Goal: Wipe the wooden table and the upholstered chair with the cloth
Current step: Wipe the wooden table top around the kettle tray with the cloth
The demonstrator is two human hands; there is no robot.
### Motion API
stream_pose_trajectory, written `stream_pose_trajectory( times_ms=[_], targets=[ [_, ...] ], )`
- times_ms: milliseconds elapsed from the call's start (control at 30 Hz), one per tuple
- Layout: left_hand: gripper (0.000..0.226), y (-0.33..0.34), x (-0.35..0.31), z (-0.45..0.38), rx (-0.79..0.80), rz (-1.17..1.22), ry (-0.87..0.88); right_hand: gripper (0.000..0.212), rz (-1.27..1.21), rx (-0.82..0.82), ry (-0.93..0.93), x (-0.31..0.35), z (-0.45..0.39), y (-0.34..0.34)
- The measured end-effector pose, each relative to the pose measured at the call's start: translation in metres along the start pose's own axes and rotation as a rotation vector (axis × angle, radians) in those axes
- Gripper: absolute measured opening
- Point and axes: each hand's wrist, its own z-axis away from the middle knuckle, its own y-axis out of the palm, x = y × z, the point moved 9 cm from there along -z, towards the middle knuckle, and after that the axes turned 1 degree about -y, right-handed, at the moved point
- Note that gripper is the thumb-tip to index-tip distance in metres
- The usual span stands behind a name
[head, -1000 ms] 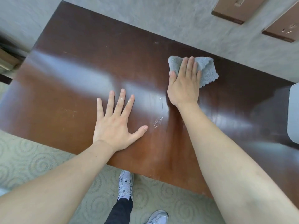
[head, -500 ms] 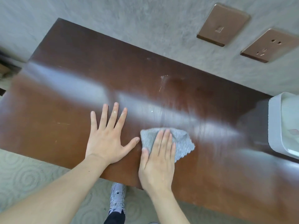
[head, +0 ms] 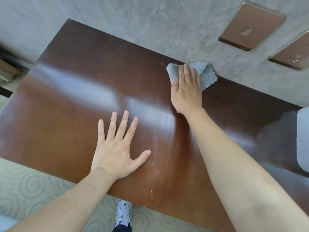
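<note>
The glossy dark-brown wooden table (head: 70,124) fills most of the view, its far edge against a grey wall. My right hand (head: 186,91) lies flat on the grey cloth (head: 206,76), pressing it onto the tabletop at the far edge, right against the wall. Part of the cloth bunches up past my fingertips. My left hand (head: 117,151) rests palm down with fingers spread on the near half of the table, holding nothing. Faint scratches and pale specks mark the wood near my left thumb. No upholstered chair is in view.
A white object (head: 303,139) sits at the table's right end, cut off by the frame. Two copper wall plates (head: 250,25) are mounted on the wall above. Patterned carpet (head: 33,186) and my shoe (head: 123,213) lie below the near edge.
My right hand swept the cloth from the far side to the near edge beside my left thumb, then back out to the far edge by the wall. My left hand stayed planted.
</note>
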Motion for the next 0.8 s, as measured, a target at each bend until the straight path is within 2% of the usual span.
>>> stream_pose_trajectory(
  times_ms=[100, 267, 333, 567, 667, 800],
  targets=[
    [0.098, -0.001, 0.000, -0.001, 0.010, -0.001, -0.004, 0.057, -0.015, 0.000, -0.109, 0.007, 0.044, -0.001],
    [0.099, -0.001, -0.001, -0.002, 0.033, 0.002, -0.006, 0.059, -0.069, 0.045, -0.117, 0.015, 0.177, 0.011],
    [0.099, -0.001, 0.000, -0.002, 0.039, 0.010, -0.005, 0.060, -0.049, 0.080, -0.107, 0.012, 0.193, 0.017],
    [0.099, -0.002, -0.001, -0.001, 0.040, 0.028, -0.001, 0.060, -0.053, 0.002, 0.091, 0.013, 0.034, 0.004],
    [0.099, 0.000, 0.001, 0.000, 0.031, 0.033, 0.000, 0.060, -0.040, -0.006, 0.043, 0.037, -0.016, 0.006],
    [0.099, 0.000, 0.000, -0.001, 0.024, 0.029, -0.002, 0.060, 0.023, -0.015, -0.015, 0.049, -0.026, 0.009]
  ],
)
